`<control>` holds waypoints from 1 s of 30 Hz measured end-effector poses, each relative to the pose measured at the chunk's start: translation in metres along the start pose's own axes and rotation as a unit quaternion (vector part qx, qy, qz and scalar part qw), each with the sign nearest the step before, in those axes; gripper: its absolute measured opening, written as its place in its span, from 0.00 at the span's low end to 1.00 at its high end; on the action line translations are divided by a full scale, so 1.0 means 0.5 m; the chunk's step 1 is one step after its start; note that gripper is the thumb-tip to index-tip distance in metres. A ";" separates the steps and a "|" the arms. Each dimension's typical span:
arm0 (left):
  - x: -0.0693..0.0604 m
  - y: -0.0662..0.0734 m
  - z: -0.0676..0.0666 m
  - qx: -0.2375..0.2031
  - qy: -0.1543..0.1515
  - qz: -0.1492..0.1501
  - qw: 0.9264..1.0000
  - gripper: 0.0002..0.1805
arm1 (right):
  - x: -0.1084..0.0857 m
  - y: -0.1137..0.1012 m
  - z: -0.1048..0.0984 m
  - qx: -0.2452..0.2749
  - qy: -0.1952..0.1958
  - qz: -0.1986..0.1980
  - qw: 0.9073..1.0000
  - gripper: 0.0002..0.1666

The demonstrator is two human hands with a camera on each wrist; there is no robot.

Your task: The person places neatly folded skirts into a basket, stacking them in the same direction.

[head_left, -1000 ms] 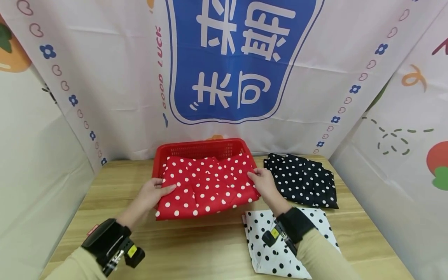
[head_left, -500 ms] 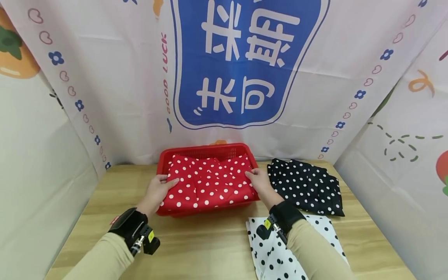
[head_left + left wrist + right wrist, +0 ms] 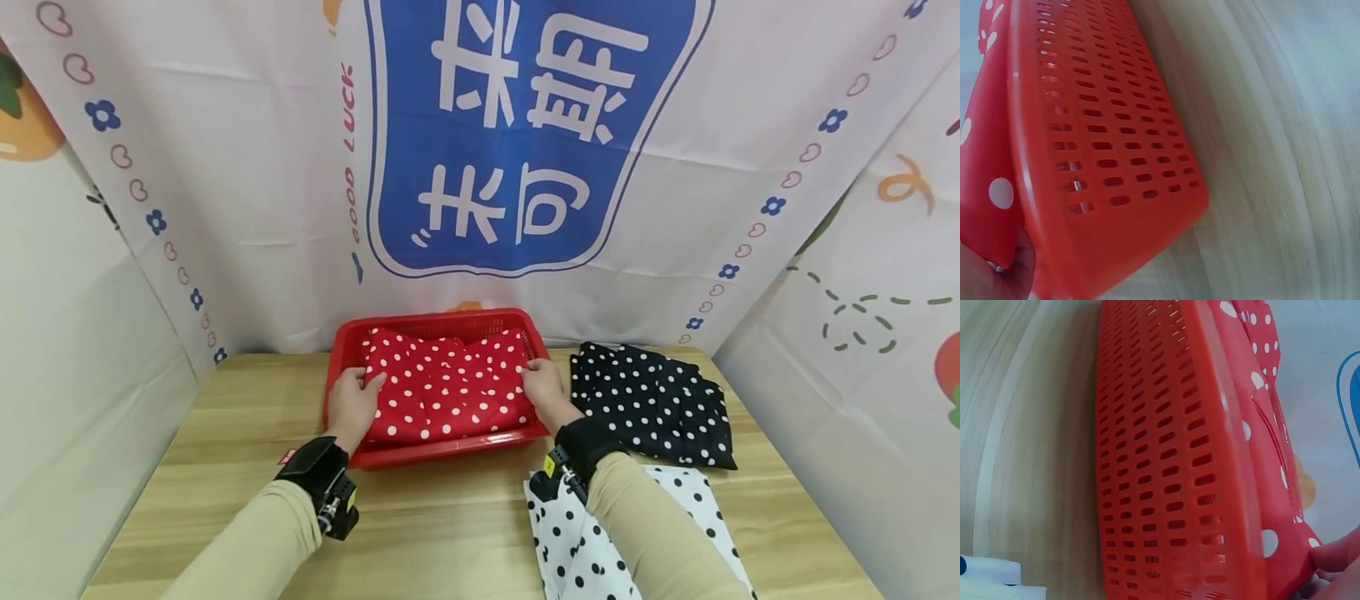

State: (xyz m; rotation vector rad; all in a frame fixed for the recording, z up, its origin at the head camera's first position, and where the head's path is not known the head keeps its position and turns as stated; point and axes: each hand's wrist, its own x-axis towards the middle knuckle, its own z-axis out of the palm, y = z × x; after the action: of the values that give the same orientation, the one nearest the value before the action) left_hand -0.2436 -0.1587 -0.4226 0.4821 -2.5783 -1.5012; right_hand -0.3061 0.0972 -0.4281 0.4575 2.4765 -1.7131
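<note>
Red cloth with white dots [image 3: 450, 387] lies folded inside the red plastic basket [image 3: 442, 451]. My left hand [image 3: 356, 404] pinches the cloth's left edge, thumb on top, within the basket's left side. At the opposite edge my right hand [image 3: 546, 390] grips the cloth near the basket's right rim. The left wrist view shows fingers around a corner of the cloth [image 3: 985, 187] just inside the rim; in the right wrist view, fingertips hold the other corner of the cloth [image 3: 1275, 506]. Some fingers are hidden beneath the fabric.
Black cloth with white dots [image 3: 651, 404] lies folded right of the basket. White cloth with black dots [image 3: 573, 550] lies nearer, partly under the right forearm. A printed white curtain [image 3: 285, 167] hangs behind the wooden table [image 3: 420, 517].
The red cloth has moved down and back from over the basket's front rim to inside it, both hands still holding it. The front rim now shows.
</note>
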 end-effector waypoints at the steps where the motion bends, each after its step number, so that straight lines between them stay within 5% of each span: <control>1: 0.000 -0.002 0.003 0.001 0.004 0.003 1.000 0.26 | 0.000 0.003 0.002 0.003 0.003 -0.002 1.000 0.18; 6: 0.004 -0.016 0.022 0.008 0.002 0.017 1.000 0.27 | -0.003 0.014 0.007 0.008 -0.009 -0.011 1.000 0.20; 15: -0.005 -0.024 0.039 0.046 -0.075 0.030 0.996 0.29 | -0.012 0.031 0.010 -0.080 -0.065 -0.076 0.992 0.24; 30: -0.006 -0.037 0.047 0.086 -0.039 0.097 0.991 0.25 | -0.024 0.046 0.019 -0.130 -0.012 -0.140 0.982 0.22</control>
State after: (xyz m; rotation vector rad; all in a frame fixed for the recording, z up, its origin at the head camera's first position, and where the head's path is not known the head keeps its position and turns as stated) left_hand -0.2429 -0.1467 -0.4502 0.1832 -2.7365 -1.2675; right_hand -0.2888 0.0934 -0.4491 0.0655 2.8024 -1.4297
